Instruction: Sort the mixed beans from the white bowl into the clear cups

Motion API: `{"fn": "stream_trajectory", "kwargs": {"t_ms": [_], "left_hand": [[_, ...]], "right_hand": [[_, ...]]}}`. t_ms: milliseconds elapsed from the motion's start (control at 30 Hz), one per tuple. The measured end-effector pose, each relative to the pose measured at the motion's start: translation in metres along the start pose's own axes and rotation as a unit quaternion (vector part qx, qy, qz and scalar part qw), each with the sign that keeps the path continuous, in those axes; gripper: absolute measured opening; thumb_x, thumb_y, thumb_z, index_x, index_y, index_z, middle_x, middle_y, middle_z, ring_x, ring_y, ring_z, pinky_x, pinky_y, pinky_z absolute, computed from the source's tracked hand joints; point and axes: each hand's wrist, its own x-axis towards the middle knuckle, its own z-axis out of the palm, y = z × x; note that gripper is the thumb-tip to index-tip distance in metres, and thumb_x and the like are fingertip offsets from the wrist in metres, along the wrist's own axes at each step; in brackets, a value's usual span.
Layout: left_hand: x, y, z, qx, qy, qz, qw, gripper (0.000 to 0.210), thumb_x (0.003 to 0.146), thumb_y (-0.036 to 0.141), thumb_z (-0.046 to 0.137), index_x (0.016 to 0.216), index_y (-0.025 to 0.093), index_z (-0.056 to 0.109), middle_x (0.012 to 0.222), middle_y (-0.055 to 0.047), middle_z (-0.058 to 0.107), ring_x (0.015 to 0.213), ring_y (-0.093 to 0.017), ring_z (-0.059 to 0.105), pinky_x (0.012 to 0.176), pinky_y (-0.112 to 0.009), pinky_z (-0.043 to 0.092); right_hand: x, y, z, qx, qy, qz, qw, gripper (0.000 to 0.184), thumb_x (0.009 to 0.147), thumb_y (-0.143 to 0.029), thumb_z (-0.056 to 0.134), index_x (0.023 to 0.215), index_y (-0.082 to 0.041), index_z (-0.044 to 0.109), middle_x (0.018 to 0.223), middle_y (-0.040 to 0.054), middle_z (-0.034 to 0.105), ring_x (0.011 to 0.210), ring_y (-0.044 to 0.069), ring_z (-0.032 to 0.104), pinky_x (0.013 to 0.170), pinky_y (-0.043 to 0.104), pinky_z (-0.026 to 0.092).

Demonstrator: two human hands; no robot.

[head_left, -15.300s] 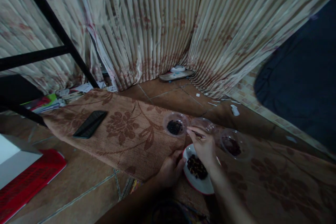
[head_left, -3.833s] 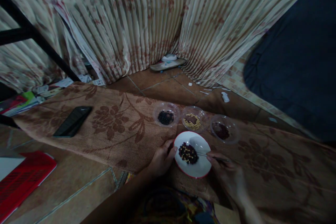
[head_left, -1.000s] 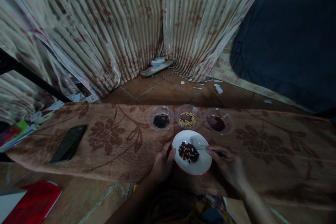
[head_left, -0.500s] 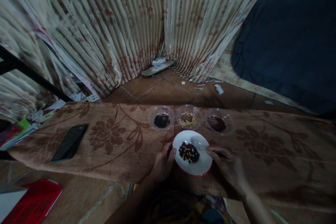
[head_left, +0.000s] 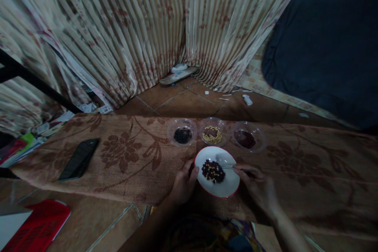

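A white bowl (head_left: 228, 186) with a red rim is tilted toward me over the front of the cloth. Mixed dark, reddish and yellow beans (head_left: 213, 171) lie heaped in its left half. My left hand (head_left: 185, 183) grips the left rim, thumb on the edge and fingers outside. In my right hand (head_left: 260, 189), closed at the bowl's right side, is a thin metal utensil (head_left: 230, 167) whose far end meets the beans; whether it is a spoon or tweezers is unclear. Behind stand three clear plastic bowls: black beans (head_left: 182, 136), yellow beans (head_left: 213, 137) and dark red beans (head_left: 246, 139).
A brown flowered cloth (head_left: 141, 181) covers the long low table. On its left lies a black phone (head_left: 79, 159). Papers (head_left: 38, 136) sit at the far left end, and a red sheet (head_left: 41, 224) is lower left. Striped curtains (head_left: 147, 27) hang behind a skateboard (head_left: 178, 76).
Almost nothing differs. The whole view has shifted very slightly, while both hands keep their hold on the bowl and the utensil.
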Motion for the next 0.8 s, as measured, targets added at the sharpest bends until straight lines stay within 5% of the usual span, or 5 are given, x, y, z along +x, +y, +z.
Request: {"fn": "stream_trajectory", "kwargs": {"t_ms": [200, 333, 567, 800], "left_hand": [[0.000, -0.002, 0.001, 0.007, 0.012, 0.002, 1.000, 0.033, 0.095, 0.037, 0.043, 0.121, 0.021, 0.055, 0.112, -0.004, 0.069, 0.097, -0.019, 0.064, 0.088, -0.030, 0.049], [0.001, 0.000, 0.000, -0.005, -0.003, -0.003, 1.000, 0.035, 0.095, 0.038, 0.043, 0.123, 0.020, 0.054, 0.109, -0.005, 0.070, 0.096, -0.020, 0.065, 0.087, -0.031, 0.050], [0.001, -0.001, -0.001, -0.017, -0.006, 0.006, 1.000, 0.035, 0.095, 0.038, 0.043, 0.124, 0.020, 0.054, 0.115, -0.005, 0.069, 0.098, -0.020, 0.066, 0.088, -0.031, 0.050], [0.000, -0.003, 0.000, 0.003, 0.010, -0.008, 1.000, 0.035, 0.095, 0.038, 0.043, 0.123, 0.020, 0.054, 0.108, -0.004, 0.071, 0.097, -0.020, 0.065, 0.087, -0.030, 0.050]], "right_hand": [[0.002, -0.006, -0.003, 0.021, 0.017, 0.007, 1.000, 0.022, 0.071, -0.040, 0.072, 0.079, -0.020, 0.074, 0.086, 0.0071, 0.074, 0.082, 0.023, 0.069, 0.075, 0.034, 0.055], [0.024, -0.021, 0.003, 0.058, 0.088, 0.001, 0.994, 0.022, 0.068, -0.038, 0.075, 0.079, -0.019, 0.074, 0.081, 0.0059, 0.074, 0.074, 0.020, 0.068, 0.069, 0.032, 0.054], [0.061, -0.044, 0.020, 0.082, 0.173, -0.057, 0.980, 0.021, 0.070, -0.037, 0.073, 0.078, -0.018, 0.073, 0.089, 0.0077, 0.073, 0.089, 0.022, 0.067, 0.085, 0.038, 0.051], [0.038, -0.027, -0.002, 0.069, 0.134, -0.004, 0.989, 0.022, 0.068, -0.038, 0.075, 0.081, -0.019, 0.073, 0.083, 0.0052, 0.073, 0.080, 0.021, 0.067, 0.077, 0.035, 0.053]]}}
